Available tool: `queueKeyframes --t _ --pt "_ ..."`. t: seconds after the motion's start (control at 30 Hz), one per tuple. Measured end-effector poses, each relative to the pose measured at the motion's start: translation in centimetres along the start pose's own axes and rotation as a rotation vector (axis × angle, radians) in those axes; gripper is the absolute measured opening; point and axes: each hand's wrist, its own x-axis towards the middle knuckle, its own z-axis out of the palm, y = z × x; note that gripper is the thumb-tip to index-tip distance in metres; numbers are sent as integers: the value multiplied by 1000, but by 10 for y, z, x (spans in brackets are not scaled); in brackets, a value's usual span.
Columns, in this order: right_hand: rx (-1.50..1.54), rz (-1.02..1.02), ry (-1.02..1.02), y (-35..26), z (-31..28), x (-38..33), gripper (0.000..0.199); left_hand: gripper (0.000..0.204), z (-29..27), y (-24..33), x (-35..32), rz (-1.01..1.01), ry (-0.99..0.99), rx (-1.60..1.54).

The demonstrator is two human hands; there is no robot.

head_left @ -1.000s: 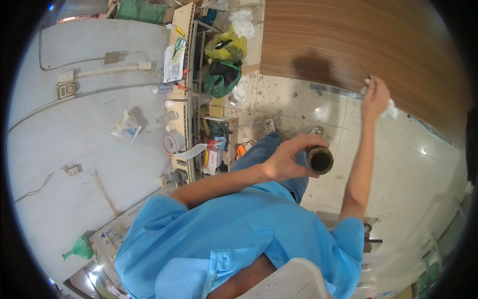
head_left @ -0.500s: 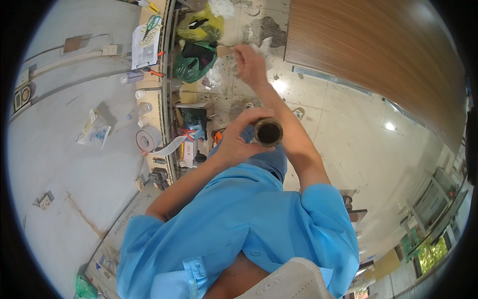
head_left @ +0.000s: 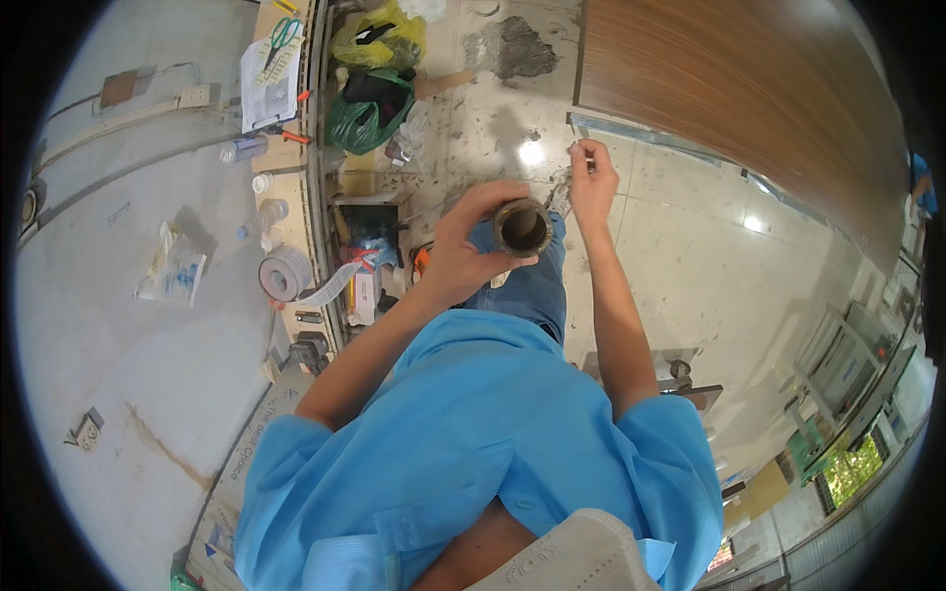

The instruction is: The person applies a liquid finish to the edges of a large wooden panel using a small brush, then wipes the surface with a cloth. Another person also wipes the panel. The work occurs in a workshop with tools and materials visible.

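My left hand (head_left: 471,241) is wrapped round a dark, open-topped cylindrical container (head_left: 522,229), held in front of my body above my legs. Its rim is grimy and its mouth faces up; what lies inside is too dark to tell. Out to the right and a little farther off, my right hand (head_left: 594,185) is raised apart from the container. Thumb and fingers are curled together as in a pinch. Something thin and pale may show at the fingertips, but it is too small to name. The corner of a brown wood-grain board (head_left: 729,89) is just beyond this hand.
On the left, a narrow shelf (head_left: 289,207) carries a roll of labels (head_left: 284,273), bottles (head_left: 273,211), and scissors (head_left: 283,39) on paper. Beside it on the tiled floor lie a yellow bag (head_left: 379,39) and a green bag (head_left: 365,113). A frame-like object (head_left: 838,360) stands at the right.
My right hand has swung right and back toward me, away from the floor by the bags. The container in my left hand has shifted slightly farther from me and tilted a little.
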Motion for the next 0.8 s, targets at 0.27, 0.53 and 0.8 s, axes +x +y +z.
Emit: queueKeyframes --t 0.27,0.53,0.8 --pt "-224 -203 49 -1 -11 26 15 79 10 -4 -7 26 11 -12" --pt "-310 -258 22 11 -15 42 16 78 10 -7 -16 -19 39 12" --pt "-272 -232 17 4 -10 33 16 78 4 -7 -18 -35 68 19"
